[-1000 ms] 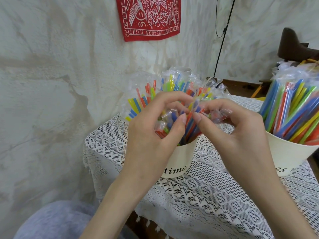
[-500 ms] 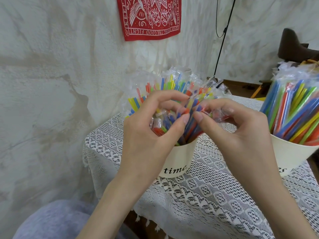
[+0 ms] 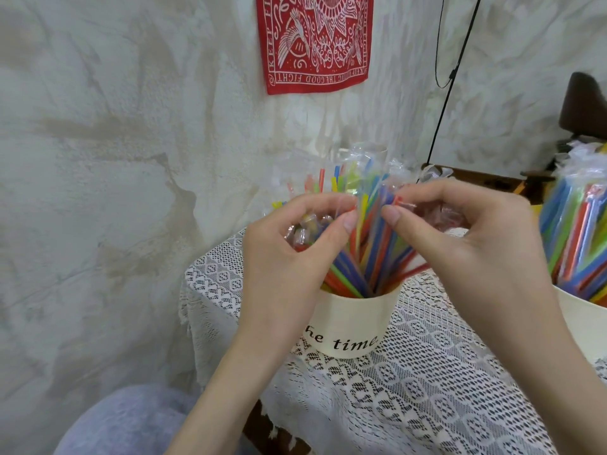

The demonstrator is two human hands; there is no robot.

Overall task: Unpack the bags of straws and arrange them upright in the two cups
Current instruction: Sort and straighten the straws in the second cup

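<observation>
A cream cup [image 3: 353,326] lettered "time" stands on the lace-covered table [image 3: 427,395]. It holds many coloured straws [image 3: 368,254], some still in clear plastic wrap [image 3: 361,165]. My left hand [image 3: 289,254] pinches clear wrap at the bundle's top left. My right hand [image 3: 460,244] pinches the wrap at the top right, and its fingers cover more crumpled plastic. Between the two thumbs bare straws show. A second cream cup [image 3: 581,320] with wrapped straws [image 3: 578,231] stands at the right edge, partly cut off.
The plastered wall [image 3: 115,159] is close behind and to the left of the table. A red printed cloth [image 3: 315,41] hangs on it. A black cable [image 3: 450,80] runs down at the back. A grey-clad knee [image 3: 131,418] shows at lower left.
Both hands have drawn apart a little over the cup, spreading the plastic so more bare straws show between the thumbs. The view has tilted down slightly.
</observation>
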